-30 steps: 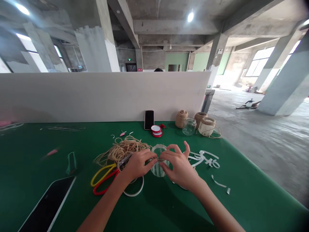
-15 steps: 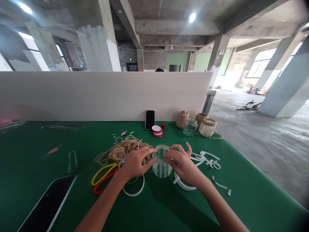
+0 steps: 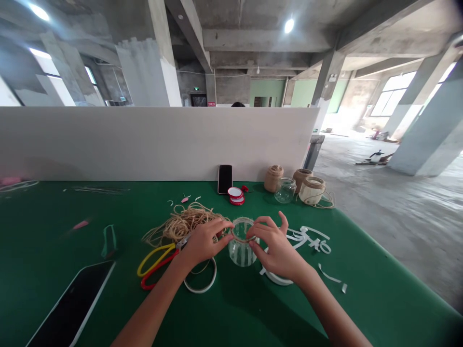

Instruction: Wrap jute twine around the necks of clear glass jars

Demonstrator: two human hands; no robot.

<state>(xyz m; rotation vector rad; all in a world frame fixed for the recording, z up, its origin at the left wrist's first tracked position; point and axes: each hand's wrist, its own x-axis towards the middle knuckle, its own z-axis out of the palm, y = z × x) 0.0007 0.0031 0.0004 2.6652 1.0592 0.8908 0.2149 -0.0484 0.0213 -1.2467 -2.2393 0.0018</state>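
A glass jar [image 3: 243,254] with pale vertical strips on its side stands upright on the green table. Twine [image 3: 241,240] runs around the near side of its neck. At the rim's left, my left hand [image 3: 207,241] pinches the twine between thumb and fingers. My right hand [image 3: 273,245] grips the twine at the right of the rim, its outer fingers raised. Behind my left hand lies a loose heap of jute twine [image 3: 188,220]. Scissors [image 3: 156,264] with yellow and red handles lie beside my left wrist, partly hidden by it.
White tape rolls [image 3: 200,292] flank the jar, with tape scraps [image 3: 318,245] to the right. Several jars, some twine-wrapped [image 3: 274,178], stand at the back right. A phone [image 3: 224,179] leans on the white partition [image 3: 155,144]; red-edged rolls [image 3: 236,193] sit nearby. A dark tablet-like device [image 3: 72,303] lies front left.
My right thumb and fingers have shifted slightly at the rim, and the twine at the near side of the neck has moved a little. My left hand stays nearly still.
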